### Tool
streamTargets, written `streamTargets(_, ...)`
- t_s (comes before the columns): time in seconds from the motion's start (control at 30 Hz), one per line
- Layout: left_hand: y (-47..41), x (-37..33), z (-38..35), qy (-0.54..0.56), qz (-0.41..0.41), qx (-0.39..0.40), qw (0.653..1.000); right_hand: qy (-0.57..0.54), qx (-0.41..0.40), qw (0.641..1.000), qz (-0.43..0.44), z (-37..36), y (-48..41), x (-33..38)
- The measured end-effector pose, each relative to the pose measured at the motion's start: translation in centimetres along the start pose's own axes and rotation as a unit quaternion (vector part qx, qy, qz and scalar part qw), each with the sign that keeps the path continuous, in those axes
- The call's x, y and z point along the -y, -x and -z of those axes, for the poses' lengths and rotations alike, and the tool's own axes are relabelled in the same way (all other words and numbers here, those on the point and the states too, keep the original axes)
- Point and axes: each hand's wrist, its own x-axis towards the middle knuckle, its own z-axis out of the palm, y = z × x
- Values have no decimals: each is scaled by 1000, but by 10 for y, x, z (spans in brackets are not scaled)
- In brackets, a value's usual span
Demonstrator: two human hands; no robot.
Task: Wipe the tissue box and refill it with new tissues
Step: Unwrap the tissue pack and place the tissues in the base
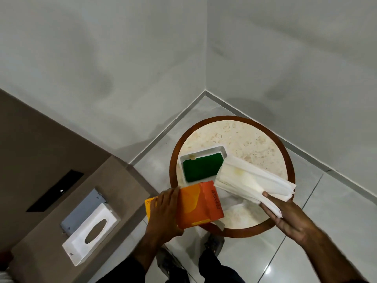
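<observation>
Orange and yellow, the cardboard tissue carton [195, 203] sits in the grip of the left hand [163, 211], held over the near edge of a round stone-topped table [244, 139]. The right hand [285, 215] clasps a thick stack of white tissues [253, 180] just to the carton's right, above the tabletop. Behind them on the table lies a white tray [204, 154] with a green cloth [201, 168] inside. The white tissue box cover [91, 231], with its oval slot, lies well apart on the brown surface [51, 150] at left.
</observation>
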Motion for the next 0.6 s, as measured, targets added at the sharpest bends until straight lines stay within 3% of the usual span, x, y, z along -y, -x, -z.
streamTargets(0.3, -98, -73, -34, -29, -45, 47, 997, 70, 5, 998, 1, 10, -30, 16)
streamTargets(0.6, -127, -75, -50, -81, -32, 96, 992, 114, 16, 993, -41, 4, -53, 4)
